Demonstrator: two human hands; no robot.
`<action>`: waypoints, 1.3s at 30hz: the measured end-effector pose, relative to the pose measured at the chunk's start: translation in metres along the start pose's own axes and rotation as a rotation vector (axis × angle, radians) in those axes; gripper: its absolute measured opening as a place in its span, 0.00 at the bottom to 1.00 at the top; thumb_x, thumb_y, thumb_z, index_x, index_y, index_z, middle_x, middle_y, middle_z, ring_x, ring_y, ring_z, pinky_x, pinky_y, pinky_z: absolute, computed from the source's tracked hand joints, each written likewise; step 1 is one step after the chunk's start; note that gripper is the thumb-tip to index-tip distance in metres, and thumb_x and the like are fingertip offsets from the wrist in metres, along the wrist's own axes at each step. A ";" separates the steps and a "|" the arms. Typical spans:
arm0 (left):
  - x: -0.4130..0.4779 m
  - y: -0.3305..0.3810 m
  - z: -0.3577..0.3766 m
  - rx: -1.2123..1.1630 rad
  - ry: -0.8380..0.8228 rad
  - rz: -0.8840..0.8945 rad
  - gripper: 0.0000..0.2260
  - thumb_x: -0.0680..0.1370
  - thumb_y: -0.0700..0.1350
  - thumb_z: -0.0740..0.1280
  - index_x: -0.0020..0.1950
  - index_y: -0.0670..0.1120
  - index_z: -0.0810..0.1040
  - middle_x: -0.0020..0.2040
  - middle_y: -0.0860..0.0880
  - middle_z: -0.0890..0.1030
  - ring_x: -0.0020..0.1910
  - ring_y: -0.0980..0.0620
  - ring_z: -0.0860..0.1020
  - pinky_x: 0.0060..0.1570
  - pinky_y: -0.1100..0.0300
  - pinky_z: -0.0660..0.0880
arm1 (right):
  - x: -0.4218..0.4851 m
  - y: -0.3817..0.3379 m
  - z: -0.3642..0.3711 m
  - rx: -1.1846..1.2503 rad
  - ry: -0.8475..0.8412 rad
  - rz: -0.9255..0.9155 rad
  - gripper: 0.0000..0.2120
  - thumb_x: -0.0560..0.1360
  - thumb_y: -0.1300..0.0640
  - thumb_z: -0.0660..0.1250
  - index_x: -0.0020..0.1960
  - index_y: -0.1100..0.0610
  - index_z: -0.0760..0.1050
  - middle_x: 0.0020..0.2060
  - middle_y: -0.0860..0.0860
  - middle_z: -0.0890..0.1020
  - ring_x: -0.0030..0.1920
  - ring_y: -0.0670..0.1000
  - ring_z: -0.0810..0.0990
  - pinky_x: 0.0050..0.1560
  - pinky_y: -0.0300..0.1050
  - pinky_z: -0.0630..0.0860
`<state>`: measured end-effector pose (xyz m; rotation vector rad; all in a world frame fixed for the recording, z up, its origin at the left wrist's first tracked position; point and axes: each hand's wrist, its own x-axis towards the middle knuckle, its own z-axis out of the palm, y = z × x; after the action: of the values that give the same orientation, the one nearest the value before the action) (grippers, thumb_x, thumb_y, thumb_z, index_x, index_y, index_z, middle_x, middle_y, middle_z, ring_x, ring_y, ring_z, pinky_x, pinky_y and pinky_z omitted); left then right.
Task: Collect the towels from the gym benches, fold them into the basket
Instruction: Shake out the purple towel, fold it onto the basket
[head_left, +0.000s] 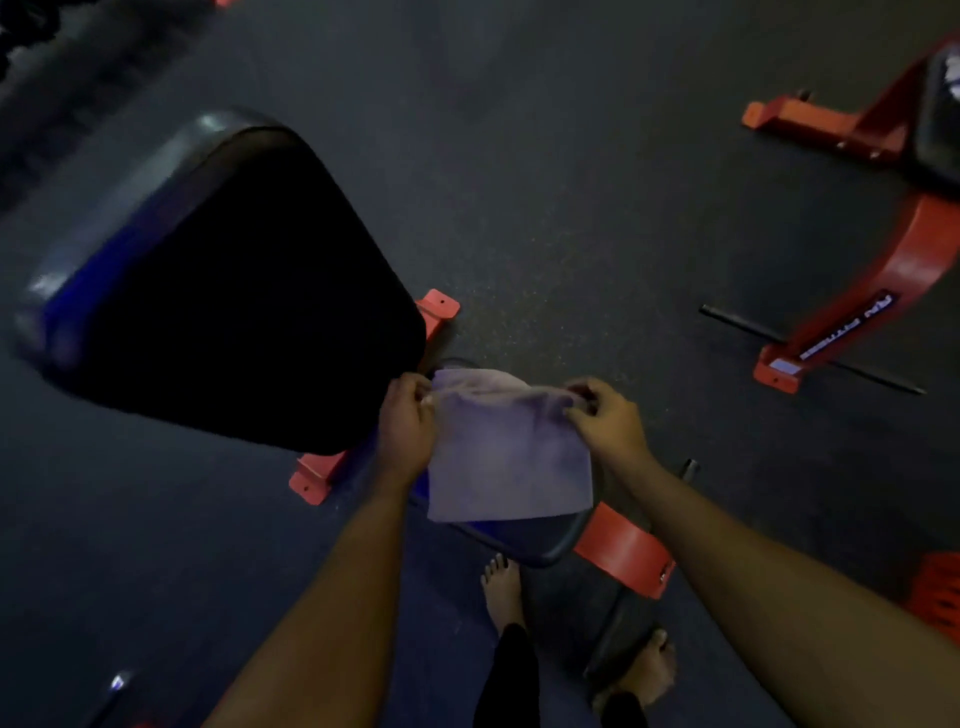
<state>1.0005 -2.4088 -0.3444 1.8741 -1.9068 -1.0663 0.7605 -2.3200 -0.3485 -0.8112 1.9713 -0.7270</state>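
Note:
A pale lilac towel (506, 457) hangs folded over between my two hands, above the small seat pad (524, 543) of a gym bench. My left hand (405, 426) pinches its upper left corner. The upper right corner is pinched by my right hand (608, 415). The bench's big black back pad (228, 291) tilts up to the left of the towel. An orange slatted thing (935, 592), perhaps the basket, shows at the right edge. On a second bench at the top right lies something pale, maybe another towel (953, 73), mostly cut off.
The bench stands on orange feet (436, 306) and an orange frame (623, 551). A second orange bench frame (883, 291) with a black bar (737, 319) lies at the right. My bare feet (501, 592) stand on dark rubber floor (571, 182).

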 end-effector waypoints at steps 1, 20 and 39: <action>0.011 -0.002 0.009 0.010 0.030 -0.026 0.08 0.76 0.37 0.62 0.55 0.42 0.74 0.53 0.42 0.76 0.50 0.45 0.75 0.50 0.55 0.71 | 0.009 -0.006 0.004 0.076 -0.022 0.035 0.22 0.73 0.64 0.68 0.66 0.54 0.75 0.58 0.53 0.81 0.55 0.51 0.79 0.55 0.44 0.75; 0.017 0.052 0.044 0.100 -0.384 -0.103 0.14 0.82 0.49 0.56 0.63 0.44 0.70 0.55 0.42 0.78 0.52 0.45 0.78 0.56 0.50 0.75 | 0.013 -0.006 0.007 0.237 -0.003 0.383 0.16 0.73 0.61 0.68 0.60 0.54 0.71 0.54 0.55 0.78 0.54 0.56 0.78 0.50 0.50 0.78; -0.222 0.414 0.231 0.186 -0.544 0.394 0.17 0.81 0.47 0.60 0.66 0.38 0.68 0.58 0.36 0.78 0.58 0.36 0.76 0.60 0.47 0.74 | -0.180 0.167 -0.417 0.376 0.489 0.219 0.24 0.68 0.61 0.73 0.62 0.54 0.72 0.57 0.54 0.80 0.57 0.56 0.79 0.57 0.56 0.77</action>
<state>0.5693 -2.1695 -0.1687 1.2699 -2.6124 -1.3926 0.4292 -2.0040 -0.1916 -0.1943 2.1999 -1.1990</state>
